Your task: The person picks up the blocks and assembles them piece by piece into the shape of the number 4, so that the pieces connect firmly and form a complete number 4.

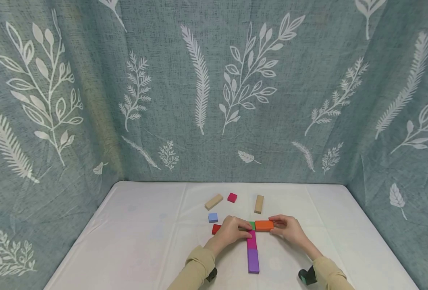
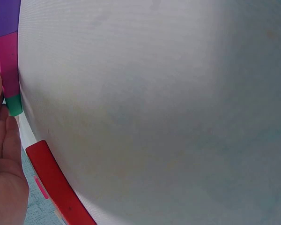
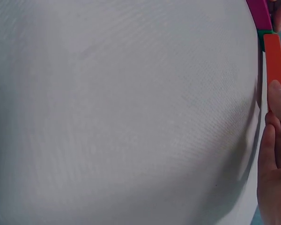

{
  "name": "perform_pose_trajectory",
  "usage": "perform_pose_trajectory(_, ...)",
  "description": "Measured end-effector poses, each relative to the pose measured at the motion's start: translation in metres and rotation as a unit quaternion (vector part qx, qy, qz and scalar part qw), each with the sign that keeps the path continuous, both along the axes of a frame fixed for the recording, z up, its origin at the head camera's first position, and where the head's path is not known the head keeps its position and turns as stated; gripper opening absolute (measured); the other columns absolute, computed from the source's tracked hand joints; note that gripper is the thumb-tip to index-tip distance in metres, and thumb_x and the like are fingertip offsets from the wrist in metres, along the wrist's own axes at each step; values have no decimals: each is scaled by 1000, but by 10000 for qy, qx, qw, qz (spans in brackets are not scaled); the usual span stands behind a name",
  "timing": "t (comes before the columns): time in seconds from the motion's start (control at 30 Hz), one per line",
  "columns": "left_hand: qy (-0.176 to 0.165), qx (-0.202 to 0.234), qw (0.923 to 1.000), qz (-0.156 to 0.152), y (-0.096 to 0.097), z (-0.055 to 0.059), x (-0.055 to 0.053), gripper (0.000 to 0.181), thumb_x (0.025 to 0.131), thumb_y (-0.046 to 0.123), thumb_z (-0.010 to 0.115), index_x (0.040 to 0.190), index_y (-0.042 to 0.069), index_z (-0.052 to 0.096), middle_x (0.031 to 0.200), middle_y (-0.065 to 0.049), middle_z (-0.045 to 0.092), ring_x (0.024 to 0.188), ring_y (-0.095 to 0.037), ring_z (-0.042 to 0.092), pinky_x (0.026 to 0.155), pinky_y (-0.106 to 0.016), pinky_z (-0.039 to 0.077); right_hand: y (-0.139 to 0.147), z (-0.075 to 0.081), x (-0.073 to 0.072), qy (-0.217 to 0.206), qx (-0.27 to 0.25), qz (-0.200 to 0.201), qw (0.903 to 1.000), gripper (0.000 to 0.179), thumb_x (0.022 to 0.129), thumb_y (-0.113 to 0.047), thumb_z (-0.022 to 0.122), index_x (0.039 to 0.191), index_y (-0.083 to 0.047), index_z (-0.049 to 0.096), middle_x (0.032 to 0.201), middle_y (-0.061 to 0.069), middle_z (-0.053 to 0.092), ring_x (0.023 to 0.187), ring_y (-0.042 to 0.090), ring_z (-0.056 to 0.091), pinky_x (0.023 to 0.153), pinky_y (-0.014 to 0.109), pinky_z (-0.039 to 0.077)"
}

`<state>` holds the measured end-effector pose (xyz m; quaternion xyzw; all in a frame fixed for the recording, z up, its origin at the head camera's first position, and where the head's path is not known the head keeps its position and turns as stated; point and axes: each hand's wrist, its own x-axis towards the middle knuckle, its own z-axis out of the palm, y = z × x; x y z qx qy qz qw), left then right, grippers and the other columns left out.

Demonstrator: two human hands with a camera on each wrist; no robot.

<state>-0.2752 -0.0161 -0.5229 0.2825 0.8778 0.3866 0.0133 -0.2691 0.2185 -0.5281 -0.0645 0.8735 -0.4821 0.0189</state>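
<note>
A purple block (image 1: 253,261), a magenta block (image 1: 252,241) and a green block (image 1: 252,225) form a line end to end. To the right of the green one, an orange block (image 1: 263,226) lies crosswise, its left end against it. My left hand (image 1: 230,230) pinches the green block at the top of the line, with the thumb over the magenta block's upper end. My right hand (image 1: 289,230) grips the orange block's right end between thumb and fingers. Partly behind my left hand lies a red block (image 1: 216,229); the left wrist view shows it long.
Beyond the hands lie a blue block (image 1: 212,218), a small crimson block (image 1: 232,197), a slanted plain wooden block (image 1: 214,202) and another wooden block (image 1: 259,204). A white cloth covers the table (image 1: 145,233). Patterned curtains (image 1: 214,92) enclose its back and sides.
</note>
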Motion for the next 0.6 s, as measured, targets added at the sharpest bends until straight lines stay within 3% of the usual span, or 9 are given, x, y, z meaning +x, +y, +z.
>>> perform_pose_trajectory(0.2, -149, -37, 9998, 88, 1, 0, 0, 25, 74, 21, 80, 97, 11, 77, 98, 1, 75, 100, -13, 68, 89, -23, 53, -1, 1, 2, -9, -54, 39, 10000, 34, 77, 1, 74, 110, 3, 66, 111, 20, 66, 101, 30, 66, 83, 28, 56)
perform_pose_trajectory(0.6, -129, -3, 9999, 104, 2, 0, -2, 24, 74, 20, 80, 96, 11, 77, 97, 1, 75, 99, -13, 69, 88, -22, 53, 2, -4, 0, -80, -94, 106, 9999, 36, 77, -2, 75, 111, 3, 66, 110, 19, 67, 97, 25, 66, 79, 26, 56)
